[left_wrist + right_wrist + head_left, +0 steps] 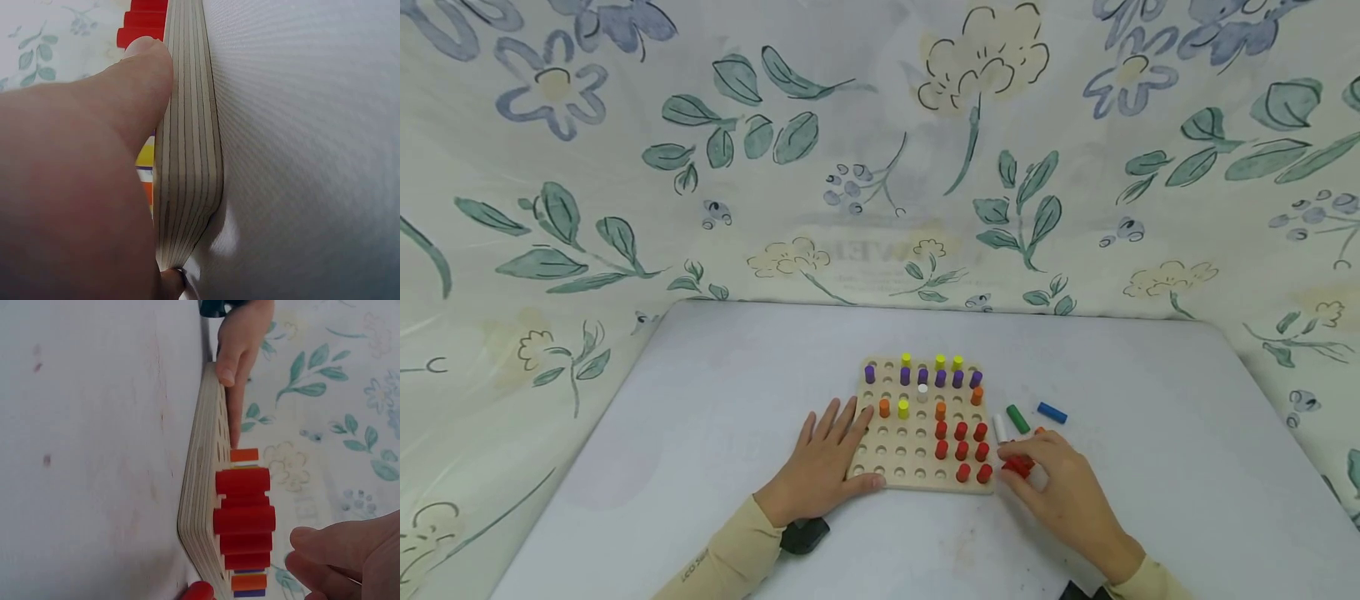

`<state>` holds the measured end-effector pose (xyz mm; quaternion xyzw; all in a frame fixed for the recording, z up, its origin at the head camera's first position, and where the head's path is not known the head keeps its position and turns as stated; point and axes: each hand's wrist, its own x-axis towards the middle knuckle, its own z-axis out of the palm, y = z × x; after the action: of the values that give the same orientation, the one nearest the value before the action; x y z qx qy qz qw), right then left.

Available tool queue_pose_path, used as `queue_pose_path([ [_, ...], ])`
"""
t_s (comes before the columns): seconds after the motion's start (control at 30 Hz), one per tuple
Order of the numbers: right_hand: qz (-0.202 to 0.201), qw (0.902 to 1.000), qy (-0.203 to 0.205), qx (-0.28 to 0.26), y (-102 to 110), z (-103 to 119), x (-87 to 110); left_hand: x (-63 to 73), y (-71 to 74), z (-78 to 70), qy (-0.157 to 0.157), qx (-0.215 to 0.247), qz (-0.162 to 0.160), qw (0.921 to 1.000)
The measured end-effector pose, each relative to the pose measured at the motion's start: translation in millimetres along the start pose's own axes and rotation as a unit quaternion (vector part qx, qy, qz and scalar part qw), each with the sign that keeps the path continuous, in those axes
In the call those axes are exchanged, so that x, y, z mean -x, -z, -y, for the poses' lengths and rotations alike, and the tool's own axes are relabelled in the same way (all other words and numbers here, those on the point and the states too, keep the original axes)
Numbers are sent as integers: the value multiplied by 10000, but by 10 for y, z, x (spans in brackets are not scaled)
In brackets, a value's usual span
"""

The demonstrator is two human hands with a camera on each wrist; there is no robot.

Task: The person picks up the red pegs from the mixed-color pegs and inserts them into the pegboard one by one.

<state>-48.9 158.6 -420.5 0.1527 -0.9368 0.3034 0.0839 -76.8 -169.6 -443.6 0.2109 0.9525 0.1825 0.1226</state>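
A square wooden pegboard (900, 479) lies on the table, its right front corner filled with several red pegs (962, 451). My left hand (820, 467) rests on the board's left side with fingers spread. In the left wrist view its thumb (147, 69) lies along the board's layered edge. Just off the board's right edge, my right hand (1067, 487) hovers with thumb and forefinger apart over loose red pegs (1018, 465). The right wrist view shows these fingertips (303, 536) beside the standing red pegs, with nothing visible between them.
Purple pegs (905, 377), yellow pegs (940, 362), orange pegs (941, 411) and a white peg (922, 392) stand in the board. Loose to its right lie a green peg (1018, 419), a blue peg (1052, 412) and another white peg (1000, 428). Floral cloth (880, 167) hangs behind the table.
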Motion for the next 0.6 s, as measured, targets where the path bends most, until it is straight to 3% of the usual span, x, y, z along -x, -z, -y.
queue_pose_path([
  [0.17, 19, 9997, -215, -74, 47, -39, -1, 2, 2, -4, 8, -1, 5, 10000],
  [0.6, -281, 9992, -291, -39, 96, -146, -13, 24, 19, -21, -13, -5, -72, 10000],
])
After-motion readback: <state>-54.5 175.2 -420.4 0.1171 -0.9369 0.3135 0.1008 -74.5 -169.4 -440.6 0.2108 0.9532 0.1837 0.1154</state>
